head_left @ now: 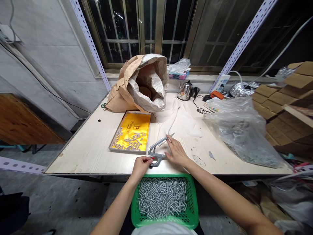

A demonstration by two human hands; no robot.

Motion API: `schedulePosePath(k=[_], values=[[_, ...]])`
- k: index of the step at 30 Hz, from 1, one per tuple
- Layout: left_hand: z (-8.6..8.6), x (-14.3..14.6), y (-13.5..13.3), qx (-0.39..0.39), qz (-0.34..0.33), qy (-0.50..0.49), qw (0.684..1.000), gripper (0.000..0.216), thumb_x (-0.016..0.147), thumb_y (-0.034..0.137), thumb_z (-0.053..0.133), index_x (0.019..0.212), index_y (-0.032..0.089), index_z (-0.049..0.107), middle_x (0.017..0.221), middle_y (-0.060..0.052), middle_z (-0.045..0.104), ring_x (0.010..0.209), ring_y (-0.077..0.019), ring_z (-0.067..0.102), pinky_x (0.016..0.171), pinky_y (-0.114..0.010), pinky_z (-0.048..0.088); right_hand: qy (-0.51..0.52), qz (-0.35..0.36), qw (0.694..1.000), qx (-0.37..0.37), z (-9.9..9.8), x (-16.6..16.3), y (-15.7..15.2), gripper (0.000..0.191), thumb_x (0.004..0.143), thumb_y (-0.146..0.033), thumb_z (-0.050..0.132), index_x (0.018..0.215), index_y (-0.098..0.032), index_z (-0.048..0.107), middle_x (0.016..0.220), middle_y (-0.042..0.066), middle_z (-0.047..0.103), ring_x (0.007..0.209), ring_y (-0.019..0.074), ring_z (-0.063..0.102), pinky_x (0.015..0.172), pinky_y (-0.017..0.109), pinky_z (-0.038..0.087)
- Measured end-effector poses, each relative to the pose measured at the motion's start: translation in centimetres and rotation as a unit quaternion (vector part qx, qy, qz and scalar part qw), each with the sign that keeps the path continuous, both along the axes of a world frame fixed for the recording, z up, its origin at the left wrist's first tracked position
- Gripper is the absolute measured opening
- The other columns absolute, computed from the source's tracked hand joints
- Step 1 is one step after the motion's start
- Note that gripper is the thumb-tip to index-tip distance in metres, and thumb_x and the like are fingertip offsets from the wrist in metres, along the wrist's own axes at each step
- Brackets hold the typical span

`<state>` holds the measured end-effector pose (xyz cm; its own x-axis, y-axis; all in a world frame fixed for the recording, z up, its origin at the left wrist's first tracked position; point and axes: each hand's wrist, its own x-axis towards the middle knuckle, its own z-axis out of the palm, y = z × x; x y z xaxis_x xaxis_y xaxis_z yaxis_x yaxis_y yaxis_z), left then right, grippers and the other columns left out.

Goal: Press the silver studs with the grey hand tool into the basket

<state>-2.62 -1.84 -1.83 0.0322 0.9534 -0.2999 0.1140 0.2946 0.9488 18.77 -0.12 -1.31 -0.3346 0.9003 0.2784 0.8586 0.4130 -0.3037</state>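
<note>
Above the table's front edge are grey spring-loaded hand pliers (158,159) with their two handles spread apart. My right hand (176,152) holds them by the handles, thumb below and fingers on the upper one. At the jaw end my left hand (141,166) is closed in a pinch, its fingertips beside a small red spot; what they hold is too small to name. Under both hands, near my body, a green plastic basket (196,209) is filled with small silvery metal pieces (162,197). To the left lies a shallow tray (127,151) lined with yellow cloth, with similar pieces scattered in it.
A large brown paper sack (122,94) lies open behind the tray. Further right are a steel kettle (185,90), glasses (204,111), an orange tool (217,95) and a clear plastic bag (239,137). Cardboard boxes (281,120) are stacked at the right side.
</note>
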Motion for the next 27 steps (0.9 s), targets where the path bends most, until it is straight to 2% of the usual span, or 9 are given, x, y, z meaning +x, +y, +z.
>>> schedulePosePath(k=[6,10,14,17,19,21,27], values=[[-0.3,-0.1,0.1,0.043,-0.013,0.053,0.998,0.015,0.057,0.029,0.067,0.058,0.014,0.066,0.059,-0.005,0.066,0.060,-0.0175,0.059,0.060,-0.027,0.043,-0.008,0.005,1.000,0.009,-0.2,0.2,0.2,0.065,0.075,-0.030,0.054,0.134,-0.012,0.031,0.147,0.015,0.022,0.134,0.0249,0.021,0.110,0.047,0.020],[-0.7,-0.5,0.3,0.073,-0.048,0.104,0.991,0.013,0.059,0.027,0.064,0.057,0.015,0.068,0.062,-0.005,0.065,0.063,-0.0188,0.060,0.064,-0.029,0.045,-0.004,0.007,1.000,0.017,-0.3,0.1,0.0,0.066,0.076,-0.029,0.052,0.135,-0.014,0.028,0.147,0.014,0.022,0.135,0.0245,0.019,0.109,0.049,0.021],[-0.9,-0.6,0.3,0.082,-0.057,0.106,0.989,0.014,0.060,0.028,0.063,0.060,0.014,0.068,0.064,-0.006,0.065,0.065,-0.0192,0.060,0.065,-0.029,0.045,-0.009,0.003,1.000,0.025,0.0,-0.1,-0.2,0.064,0.077,-0.028,0.050,0.135,-0.013,0.029,0.147,0.015,0.023,0.134,0.0255,0.022,0.106,0.047,0.024],[-1.0,-0.6,0.1,0.067,-0.053,0.094,0.992,0.016,0.061,0.029,0.062,0.061,0.014,0.066,0.062,-0.005,0.065,0.062,-0.0186,0.059,0.062,-0.028,0.044,-0.028,-0.006,0.999,0.021,0.4,-0.2,-0.5,0.065,0.077,-0.041,0.052,0.133,-0.012,0.034,0.147,0.015,0.023,0.130,0.0287,0.026,0.103,0.046,0.026],[-1.0,-0.6,0.0,0.065,-0.051,0.093,0.992,0.017,0.061,0.030,0.062,0.061,0.014,0.065,0.062,-0.005,0.064,0.061,-0.0184,0.059,0.061,-0.028,0.044,-0.047,-0.011,0.999,0.024,0.6,-0.2,-0.8,0.074,0.074,-0.052,0.054,0.133,-0.010,0.036,0.147,0.014,0.023,0.129,0.0309,0.027,0.102,0.046,0.023],[-0.9,-0.5,0.0,0.070,-0.051,0.104,0.991,0.017,0.061,0.030,0.062,0.060,0.014,0.066,0.062,-0.005,0.064,0.062,-0.0185,0.059,0.062,-0.028,0.044,-0.061,-0.014,0.997,0.038,0.9,-0.3,-1.1,0.079,0.072,-0.056,0.055,0.133,-0.010,0.037,0.147,0.013,0.025,0.128,0.0315,0.026,0.104,0.047,0.018],[-0.4,-0.5,-0.2,0.070,-0.052,0.127,0.988,0.011,0.061,0.025,0.062,0.056,0.015,0.065,0.062,-0.005,0.064,0.062,-0.0184,0.059,0.062,-0.028,0.044,-0.089,-0.003,0.995,0.055,1.9,-0.5,-1.4,0.081,0.066,-0.043,0.059,0.137,-0.011,0.033,0.148,0.009,0.024,0.130,0.0324,0.023,0.108,0.046,0.008]])
